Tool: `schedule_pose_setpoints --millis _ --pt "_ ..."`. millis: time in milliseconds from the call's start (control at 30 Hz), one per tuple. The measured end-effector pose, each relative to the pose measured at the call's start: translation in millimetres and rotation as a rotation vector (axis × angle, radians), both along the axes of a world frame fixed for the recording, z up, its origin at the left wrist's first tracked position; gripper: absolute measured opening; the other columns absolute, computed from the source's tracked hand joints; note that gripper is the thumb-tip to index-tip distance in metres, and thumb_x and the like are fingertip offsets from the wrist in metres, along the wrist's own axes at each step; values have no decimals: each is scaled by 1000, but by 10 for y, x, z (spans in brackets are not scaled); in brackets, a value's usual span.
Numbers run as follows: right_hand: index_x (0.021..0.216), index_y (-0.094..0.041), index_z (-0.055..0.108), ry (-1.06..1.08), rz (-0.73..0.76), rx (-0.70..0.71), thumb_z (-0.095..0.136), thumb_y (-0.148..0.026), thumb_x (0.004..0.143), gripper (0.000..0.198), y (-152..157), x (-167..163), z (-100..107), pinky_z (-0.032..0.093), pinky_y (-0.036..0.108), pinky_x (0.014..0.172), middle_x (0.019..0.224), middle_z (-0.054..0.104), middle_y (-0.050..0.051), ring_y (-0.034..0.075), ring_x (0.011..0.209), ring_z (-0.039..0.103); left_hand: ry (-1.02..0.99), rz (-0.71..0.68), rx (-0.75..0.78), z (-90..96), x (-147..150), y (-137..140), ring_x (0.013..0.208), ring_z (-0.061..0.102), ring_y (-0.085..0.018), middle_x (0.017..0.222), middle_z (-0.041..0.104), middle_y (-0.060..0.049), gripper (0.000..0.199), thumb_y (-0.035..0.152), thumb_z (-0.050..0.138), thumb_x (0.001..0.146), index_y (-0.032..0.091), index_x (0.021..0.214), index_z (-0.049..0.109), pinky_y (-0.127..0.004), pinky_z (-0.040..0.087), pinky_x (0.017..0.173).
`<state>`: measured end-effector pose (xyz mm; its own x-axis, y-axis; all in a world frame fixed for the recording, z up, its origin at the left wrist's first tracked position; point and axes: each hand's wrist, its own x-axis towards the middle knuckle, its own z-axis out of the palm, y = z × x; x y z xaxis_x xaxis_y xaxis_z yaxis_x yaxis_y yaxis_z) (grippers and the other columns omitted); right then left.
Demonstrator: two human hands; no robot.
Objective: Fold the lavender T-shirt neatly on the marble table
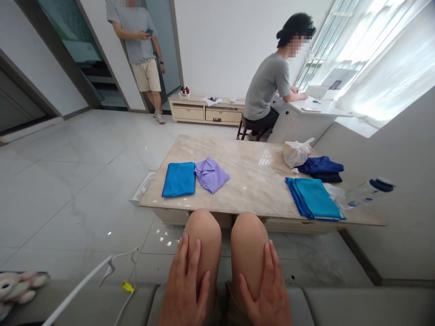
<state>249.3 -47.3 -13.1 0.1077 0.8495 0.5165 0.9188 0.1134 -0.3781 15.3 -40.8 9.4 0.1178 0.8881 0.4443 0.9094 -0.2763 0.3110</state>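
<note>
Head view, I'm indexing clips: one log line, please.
left hand: on left leg | right hand: on right leg | table: purple cloth beside blue cloth

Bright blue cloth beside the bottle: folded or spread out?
Folded: the cloth shows several stacked layers along its left edge.

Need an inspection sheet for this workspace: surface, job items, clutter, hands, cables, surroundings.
Surface: glossy marble-patterned coffee table.
Job items: folded blue cloth touching purple cloth on the left; folded turquoise cloth on the right.
Clutter: plastic bag, dark blue cloth and clear bottle, towards the table's right end.
Hands: left hand and right hand rest on the bare legs, one on each; grip open, nothing held.
Cables: thin white cable with yellow tag, left of the left hand.
Surroundings: seated person at white desk; standing person by a doorway.
</note>
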Motion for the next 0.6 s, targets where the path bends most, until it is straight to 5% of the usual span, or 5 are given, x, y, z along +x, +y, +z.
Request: schedule_pose_setpoints --millis 133,333,600 --pt "185 -20 16 29 -47 -62 52 -62 111 92 28 10 23 63 69 103 175 45 26 51 149 58 54 40 28 153 35 279 167 42 -41 188 25 -19 84 26 62 107 27 183 25 -56 58 120" --pt "185 -22 15 51 -56 -126 57 -56 105 96 102 -58 8 67 66 96 176 46 23 50 144 63 59 51 61 380 78 739 159 50 -39 170 55 -17 67 30 59 106 21 171 45 -57 48 127" --pt "185 -15 12 33 -22 -102 65 -48 97 108 99 -198 -128 69 63 92 177 45 23 51 139 68 67 55 81 411 92 757 154 54 -37 163 61 -17 56 29 57 107 20 162 53 -54 51 122"
